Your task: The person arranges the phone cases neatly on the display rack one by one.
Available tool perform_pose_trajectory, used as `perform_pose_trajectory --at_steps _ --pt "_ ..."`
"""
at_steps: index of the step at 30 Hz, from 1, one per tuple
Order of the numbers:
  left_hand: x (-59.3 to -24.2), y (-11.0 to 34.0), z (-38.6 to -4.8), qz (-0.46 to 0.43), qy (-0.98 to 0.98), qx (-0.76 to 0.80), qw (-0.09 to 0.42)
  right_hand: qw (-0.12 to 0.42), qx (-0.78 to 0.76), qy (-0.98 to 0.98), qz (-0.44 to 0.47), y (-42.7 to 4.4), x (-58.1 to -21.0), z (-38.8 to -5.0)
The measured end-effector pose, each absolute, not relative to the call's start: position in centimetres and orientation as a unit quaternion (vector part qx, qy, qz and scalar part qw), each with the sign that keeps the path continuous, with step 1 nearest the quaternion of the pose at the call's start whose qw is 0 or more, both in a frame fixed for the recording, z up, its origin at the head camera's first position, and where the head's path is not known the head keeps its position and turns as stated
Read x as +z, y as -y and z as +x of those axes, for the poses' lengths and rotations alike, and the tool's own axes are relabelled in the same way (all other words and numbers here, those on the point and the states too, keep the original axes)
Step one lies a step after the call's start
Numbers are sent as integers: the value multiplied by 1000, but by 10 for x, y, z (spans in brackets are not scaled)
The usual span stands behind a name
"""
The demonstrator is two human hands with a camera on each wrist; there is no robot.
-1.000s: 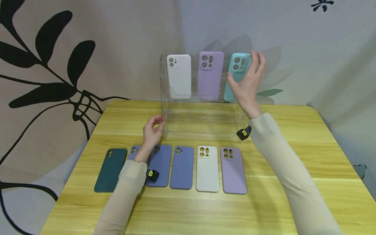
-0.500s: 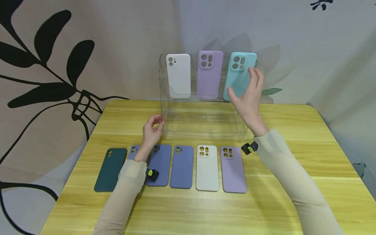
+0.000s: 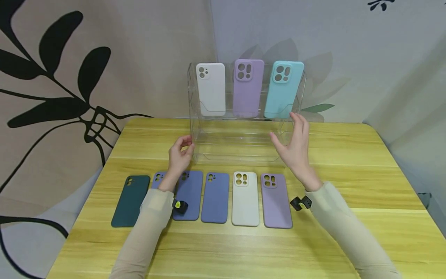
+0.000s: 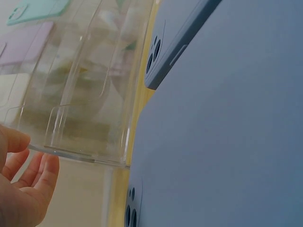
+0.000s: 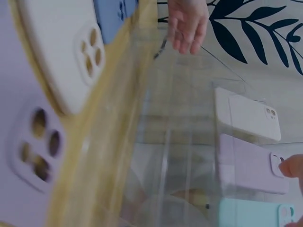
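Note:
A clear stepped rack (image 3: 240,159) holds a white case (image 3: 211,91), a purple case (image 3: 248,89) and a turquoise case (image 3: 283,91) on its top tier. My left hand (image 3: 179,157) pinches the rack's left edge between thumb and fingers; the left wrist view shows the thumb and fingertips (image 4: 49,165) at that clear edge. With thumb and fingers spread and nothing between them, my right hand (image 3: 296,151) is at the rack's right side, below the turquoise case.
In front of the rack lie a dark green case (image 3: 130,201), several blue cases (image 3: 215,199), a white case (image 3: 245,205) and a light purple case (image 3: 277,205) in a row on the wooden table (image 3: 209,252). A patterned wall covering (image 3: 156,58) stands behind.
My right hand has come off the turquoise case and moved down and toward me along the rack's right side. The turquoise case stays on the top tier. My left hand has not moved.

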State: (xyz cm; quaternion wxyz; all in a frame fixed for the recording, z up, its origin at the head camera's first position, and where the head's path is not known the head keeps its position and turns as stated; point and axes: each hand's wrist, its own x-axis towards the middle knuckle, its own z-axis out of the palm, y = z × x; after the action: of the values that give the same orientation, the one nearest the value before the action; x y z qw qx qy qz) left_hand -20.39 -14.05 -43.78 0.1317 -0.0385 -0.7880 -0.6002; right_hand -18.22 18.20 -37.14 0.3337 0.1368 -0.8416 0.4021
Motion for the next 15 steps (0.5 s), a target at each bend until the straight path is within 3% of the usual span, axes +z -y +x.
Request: perform_pose_trajectory --at_steps 15 --pt "-437 140 -204 -37 791 -595 135 224 400 881 116 -186 -424 -126"
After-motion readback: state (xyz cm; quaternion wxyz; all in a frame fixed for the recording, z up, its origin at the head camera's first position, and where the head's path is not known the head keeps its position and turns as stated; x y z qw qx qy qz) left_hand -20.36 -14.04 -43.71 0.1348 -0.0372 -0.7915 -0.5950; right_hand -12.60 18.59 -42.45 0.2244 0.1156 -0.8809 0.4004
